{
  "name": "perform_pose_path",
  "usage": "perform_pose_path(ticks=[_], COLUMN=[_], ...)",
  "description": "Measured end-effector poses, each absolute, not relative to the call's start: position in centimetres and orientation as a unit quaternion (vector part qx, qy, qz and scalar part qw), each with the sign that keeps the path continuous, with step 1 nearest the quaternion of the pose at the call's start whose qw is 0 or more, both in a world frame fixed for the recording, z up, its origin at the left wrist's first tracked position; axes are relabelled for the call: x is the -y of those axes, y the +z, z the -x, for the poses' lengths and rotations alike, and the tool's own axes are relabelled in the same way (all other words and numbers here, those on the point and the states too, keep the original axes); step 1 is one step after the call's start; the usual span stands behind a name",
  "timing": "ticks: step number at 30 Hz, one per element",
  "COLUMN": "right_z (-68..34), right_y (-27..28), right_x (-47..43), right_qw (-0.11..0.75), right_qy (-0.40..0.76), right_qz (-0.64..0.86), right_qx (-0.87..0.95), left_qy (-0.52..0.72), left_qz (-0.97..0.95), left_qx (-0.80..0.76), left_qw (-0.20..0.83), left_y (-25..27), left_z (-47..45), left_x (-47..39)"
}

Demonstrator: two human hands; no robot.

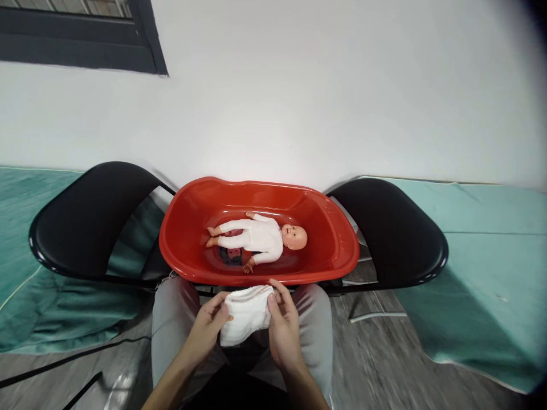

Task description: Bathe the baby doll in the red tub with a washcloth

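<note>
Between my two hands, above my lap, is a folded white cloth point(247, 316). My left hand point(209, 322) pinches its left edge, thumb on top. At the opposite edge my right hand point(282, 324) grips the cloth between thumb and fingers. Just beyond my hands stands a red baby bathtub point(256, 280). A baby doll point(260, 236) in white clothing lies on its back inside the tub, head to the right and feet to the left. Some dark printed pattern shows on the tub floor, partly hidden under the doll.
Black folding chairs flank the tub, one on the left point(81, 222) and one on the right point(397, 233). Green cloths point(491, 228) spread out on both sides. Behind the tub rises a white wall point(299, 102); a dark window frame point(85, 45) is at upper left.
</note>
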State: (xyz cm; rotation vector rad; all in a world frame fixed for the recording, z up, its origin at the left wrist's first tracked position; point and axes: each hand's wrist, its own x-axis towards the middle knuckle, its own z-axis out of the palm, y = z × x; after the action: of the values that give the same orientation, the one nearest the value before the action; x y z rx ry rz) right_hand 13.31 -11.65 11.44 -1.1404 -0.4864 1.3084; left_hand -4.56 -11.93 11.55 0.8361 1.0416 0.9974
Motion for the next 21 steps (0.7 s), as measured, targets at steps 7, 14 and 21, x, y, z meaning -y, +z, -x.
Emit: perform_pose_path(ticks=[7, 14, 21], right_z=[-13.9, -14.6, -14.6], right_y=[12.0, 11.7, 12.0], right_x=[11.2, 11.6, 11.1], right_qw=[0.535, 0.467, 0.521], right_qy=[0.683, 0.707, 0.672], right_qz=[0.456, 0.467, 0.485], right_qx=[0.199, 0.252, 0.204], left_qy=[0.435, 0.429, 0.427], left_qz=[-0.339, -0.340, -0.337], left_qx=[-0.464, -0.475, -0.464], left_qw=[0.693, 0.689, 0.699], left_y=[12.2, 12.0, 12.4], left_z=[4.1, 4.6, 4.4], left_x=[11.7, 11.7, 11.4])
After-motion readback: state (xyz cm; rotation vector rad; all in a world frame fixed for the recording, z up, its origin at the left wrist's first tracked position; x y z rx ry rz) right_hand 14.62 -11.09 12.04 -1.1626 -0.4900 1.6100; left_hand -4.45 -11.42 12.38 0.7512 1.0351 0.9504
